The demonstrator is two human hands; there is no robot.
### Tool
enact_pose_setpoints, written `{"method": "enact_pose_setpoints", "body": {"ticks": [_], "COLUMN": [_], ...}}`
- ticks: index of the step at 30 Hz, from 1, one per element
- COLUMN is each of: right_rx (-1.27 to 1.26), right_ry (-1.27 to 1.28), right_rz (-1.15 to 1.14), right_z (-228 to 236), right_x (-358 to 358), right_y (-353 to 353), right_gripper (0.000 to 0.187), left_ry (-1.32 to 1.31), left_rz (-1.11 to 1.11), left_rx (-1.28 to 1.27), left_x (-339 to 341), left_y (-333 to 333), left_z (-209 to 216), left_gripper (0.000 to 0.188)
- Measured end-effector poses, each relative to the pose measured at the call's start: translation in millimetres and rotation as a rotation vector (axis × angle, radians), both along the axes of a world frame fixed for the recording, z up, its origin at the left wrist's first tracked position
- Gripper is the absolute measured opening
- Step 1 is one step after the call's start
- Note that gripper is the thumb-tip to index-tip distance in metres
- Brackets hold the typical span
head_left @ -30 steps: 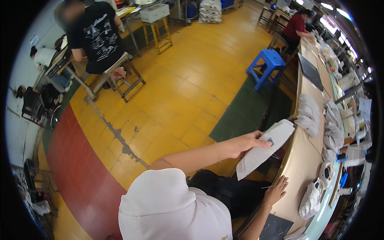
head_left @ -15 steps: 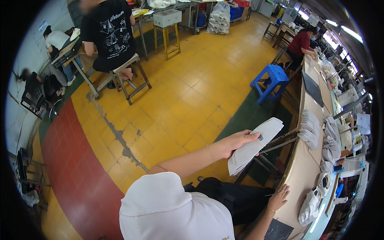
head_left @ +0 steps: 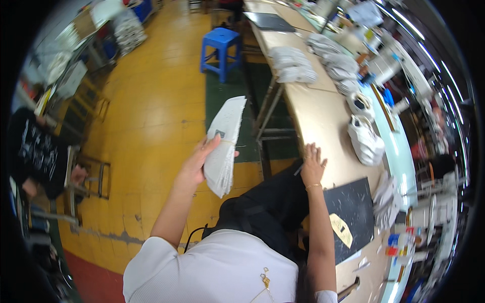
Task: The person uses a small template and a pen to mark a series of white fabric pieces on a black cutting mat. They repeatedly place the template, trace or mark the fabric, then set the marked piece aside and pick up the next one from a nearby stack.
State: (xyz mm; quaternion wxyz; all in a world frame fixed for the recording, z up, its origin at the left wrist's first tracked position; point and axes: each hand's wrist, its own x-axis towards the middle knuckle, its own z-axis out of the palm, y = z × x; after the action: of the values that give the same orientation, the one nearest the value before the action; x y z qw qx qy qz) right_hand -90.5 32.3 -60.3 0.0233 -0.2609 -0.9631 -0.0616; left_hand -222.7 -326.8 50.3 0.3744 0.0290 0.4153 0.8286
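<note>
Stack of pale pieces [head_left: 218, 164]: centre frame, long axis near vertical, top tipped right, clasped in left hand [head_left: 194, 162]; right hand [head_left: 312, 170] apart, rightward, fingers spread on bench [head_left: 316, 111].

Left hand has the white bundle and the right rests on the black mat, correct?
No: in the head view, the right hand rests on the tan tabletop, not the black mat. The left hand does hold the white bundle.

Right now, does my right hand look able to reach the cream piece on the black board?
Probably yes: nothing seems to lie on the cream piece; the right hand, on the table ahead, would need to draw back.
</note>
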Motion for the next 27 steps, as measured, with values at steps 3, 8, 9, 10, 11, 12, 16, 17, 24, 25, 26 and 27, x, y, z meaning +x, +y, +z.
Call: {"method": "enact_pose_setpoints", "body": {"ticks": [3,8,9,10,11,12,16,17,24,25,26,27], "right_rx": [-0.016,-0.182,-0.281,-0.378,-0.379,-0.358,-0.366,-0.43,-0.38,-0.35,-0.268,-0.192], "right_ry": [0.022,0.027,0.062,0.108,0.178,0.249,0.516,0.484,0.622,0.662,0.701,0.736], "right_rz": [-0.012,0.05,0.011,-0.038,-0.066,-0.13,-0.217,-0.288,-0.498,-0.488,-0.471,-0.452], "right_z": [4.6,17.1,30.0,41.3,49.2,56.0,54.6,58.9,17.7,11.1,5.3,0.7], "right_x": [-1.6,5.1,14.0,27.1,40.3,59.5,114.9,116.3,159.0,158.0,154.8,152.4], "right_y": [-7.2,-1.8,2.0,7.3,9.6,14.6,23.3,23.0,9.7,6.3,4.4,1.5], "right_gripper": [0.073,0.071,0.069,0.067,0.063,0.058,0.049,0.048,0.041,0.04,0.039,0.038], "left_ry": [0.028,0.338,0.464,0.58,0.747,0.875,1.49,1.498,1.7,1.717,1.724,1.743], "left_rz": [-0.063,-0.167,-0.175,-0.235,-0.253,-0.293,-0.293,-0.271,-0.306,-0.291,-0.292,-0.333], "left_rx": [-0.075,-0.232,-0.256,-0.346,-0.376,-0.379,-0.587,-0.602,-0.846,-0.844,-0.836,-0.842], "left_x": [-11.3,-46.8,-53.6,-63.5,-75.4,-84.9,-174.7,-210.2,-327.3,-329.0,-329.5,-322.6], "left_y": [21.1,90.0,113.7,142.0,169.8,198.4,301.1,319.9,443.7,449.4,454.3,458.0], "left_z": [-3.9,-8.6,-4.3,-1.2,-5.4,-3.4,-52.5,-70.9,-138.5,-135.1,-133.7,-122.6], "left_gripper": [0.066,0.071,0.075,0.077,0.079,0.081,0.082,0.084,0.073,0.073,0.073,0.072]}}
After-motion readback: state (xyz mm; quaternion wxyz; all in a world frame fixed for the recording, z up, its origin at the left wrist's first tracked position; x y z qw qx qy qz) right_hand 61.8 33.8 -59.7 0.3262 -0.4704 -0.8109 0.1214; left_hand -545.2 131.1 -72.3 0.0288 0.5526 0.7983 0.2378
